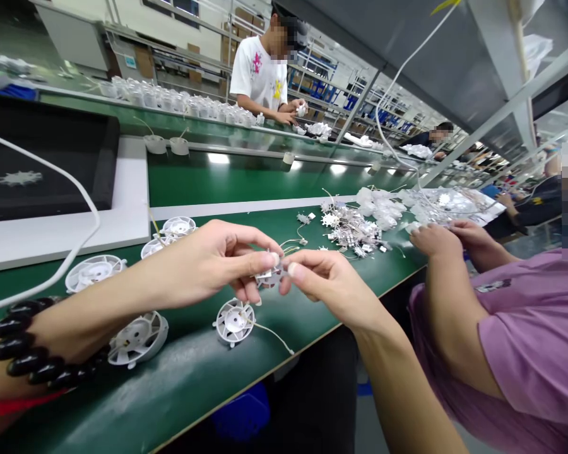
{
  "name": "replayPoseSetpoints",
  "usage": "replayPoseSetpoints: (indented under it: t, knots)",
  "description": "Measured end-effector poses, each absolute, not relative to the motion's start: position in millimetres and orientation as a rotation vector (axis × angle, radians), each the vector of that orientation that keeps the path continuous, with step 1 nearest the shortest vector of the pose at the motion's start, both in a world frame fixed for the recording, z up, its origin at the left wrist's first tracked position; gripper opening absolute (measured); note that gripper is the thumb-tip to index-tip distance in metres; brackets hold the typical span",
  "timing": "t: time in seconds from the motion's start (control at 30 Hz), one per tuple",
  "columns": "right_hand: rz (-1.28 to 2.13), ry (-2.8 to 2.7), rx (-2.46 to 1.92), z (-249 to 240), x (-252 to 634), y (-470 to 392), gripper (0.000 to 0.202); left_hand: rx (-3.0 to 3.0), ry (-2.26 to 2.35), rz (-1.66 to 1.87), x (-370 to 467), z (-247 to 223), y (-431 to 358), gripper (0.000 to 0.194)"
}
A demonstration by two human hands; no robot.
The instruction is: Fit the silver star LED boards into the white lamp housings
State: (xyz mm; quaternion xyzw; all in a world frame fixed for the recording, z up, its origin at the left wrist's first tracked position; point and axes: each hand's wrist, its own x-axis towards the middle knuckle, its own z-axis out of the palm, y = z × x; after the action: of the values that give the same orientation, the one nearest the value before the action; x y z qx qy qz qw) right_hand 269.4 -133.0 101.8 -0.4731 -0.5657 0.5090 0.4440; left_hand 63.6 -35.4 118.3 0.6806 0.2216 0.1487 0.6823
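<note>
My left hand (231, 255) pinches a small white circuit board (269, 276) between thumb and fingers, above the green bench. My right hand (334, 280) meets it from the other side, its thumb and forefinger closed at the board's edge. Thin pale wires trail behind the fingers. Just below lies a white round spoked plastic frame (235, 321), with one wire (274, 337) running toward the bench edge. More such frames (139, 337) lie around and behind my left forearm, partly hidden by it.
A pile of star-shaped boards with wires (353, 227) lies at the right, beside clear plastic bags (381, 208). A co-worker in a purple shirt (511, 315) sits close on my right. A white cable (82, 195) crosses the left side. Another person (260, 69) works across the bench.
</note>
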Motion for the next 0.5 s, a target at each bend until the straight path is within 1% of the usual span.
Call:
replayPoseSetpoints:
  t: [0.1,0.27,0.37,0.5]
  knots:
    - [1.287,-1.373,-1.148,99.1,268.0,-134.2,0.042,1.452,0.467,0.282,62.3,118.2,-33.5,0.029]
    - [1.479,-1.298,-0.953,97.6,264.9,-136.0,0.039,1.143,0.345,0.091,57.6,116.2,-35.1,0.036]
    - [1.471,-1.304,-0.942,100.9,261.9,-137.2,0.039,1.099,0.304,0.095,56.8,115.7,-35.3,0.034]
    - [1.326,-1.423,-1.151,107.0,262.1,-140.5,0.037,1.348,0.378,0.136,56.8,118.3,-30.1,0.024]
